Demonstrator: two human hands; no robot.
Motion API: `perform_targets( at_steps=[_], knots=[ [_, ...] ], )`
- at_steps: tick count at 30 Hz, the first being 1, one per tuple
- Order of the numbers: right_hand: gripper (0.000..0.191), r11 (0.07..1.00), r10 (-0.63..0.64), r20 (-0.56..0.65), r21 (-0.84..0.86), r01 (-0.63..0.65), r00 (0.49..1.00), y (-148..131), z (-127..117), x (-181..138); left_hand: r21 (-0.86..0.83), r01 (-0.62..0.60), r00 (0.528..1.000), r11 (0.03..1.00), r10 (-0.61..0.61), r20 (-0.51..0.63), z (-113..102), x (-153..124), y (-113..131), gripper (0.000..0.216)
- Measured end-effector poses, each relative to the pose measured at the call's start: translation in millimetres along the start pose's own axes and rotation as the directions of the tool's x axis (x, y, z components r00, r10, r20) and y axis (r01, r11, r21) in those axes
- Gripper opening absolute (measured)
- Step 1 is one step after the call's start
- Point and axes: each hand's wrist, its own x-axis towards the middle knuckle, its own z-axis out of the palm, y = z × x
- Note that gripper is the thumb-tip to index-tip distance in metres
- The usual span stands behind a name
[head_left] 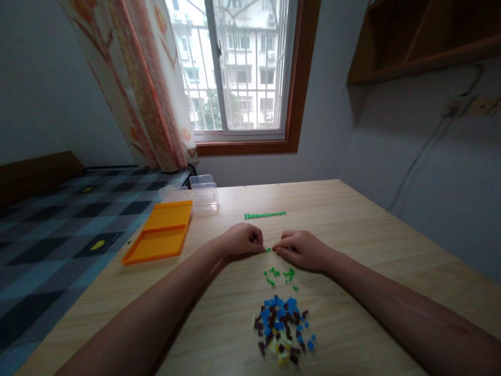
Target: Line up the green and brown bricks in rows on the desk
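My left hand (245, 239) rests on the table with its fingers curled and the tips pinched together at a few small green toy bricks (268, 250). From the other side my right hand (303, 248) comes close, its thumb and fingers drawn together beside the same bricks. Whatever lies between the fingertips of either hand is too small to make out. Beyond the hands stands a neat row of green bricks (265, 215). Nearer to me are loose green bricks (276, 273) and a mixed pile of blue, dark brown and yellow bricks (279, 321).
An orange two-part tray (182, 243) lies at the left edge of the wooden table (352, 219). Clear plastic boxes (204, 196) stand behind it. A bed with a checked cover (50, 230) adjoins on the left. Walls, a window and a shelf surround the table.
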Motion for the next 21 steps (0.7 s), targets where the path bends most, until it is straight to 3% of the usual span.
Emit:
perform_targets(
  at_steps=[5,12,16,21],
  knots=[
    [0.022,0.989,0.048,0.004,0.137,-0.048,0.999,2.1,-8.9,-2.1,-0.001,0.022,1.000,1.000,-0.022,0.004,-2.2,-1.3,3.7,0.024],
    [0.018,0.916,0.028,0.222,0.385,-0.114,0.975,11.1,-22.7,-11.2,-0.066,-0.010,1.000,0.998,0.011,0.022,-3.6,-2.4,-0.8,0.028],
    [0.011,0.913,0.108,0.263,0.354,-0.200,0.959,4.6,-21.5,-12.9,-0.070,-0.003,1.000,0.998,0.004,0.020,-3.1,-1.7,-2.6,0.029],
    [0.009,0.941,0.112,0.243,0.285,-0.181,0.963,0.0,-19.7,-13.3,-0.056,-0.007,1.000,0.998,0.007,0.014,-4.4,-2.0,-0.3,0.029]
  ],
)
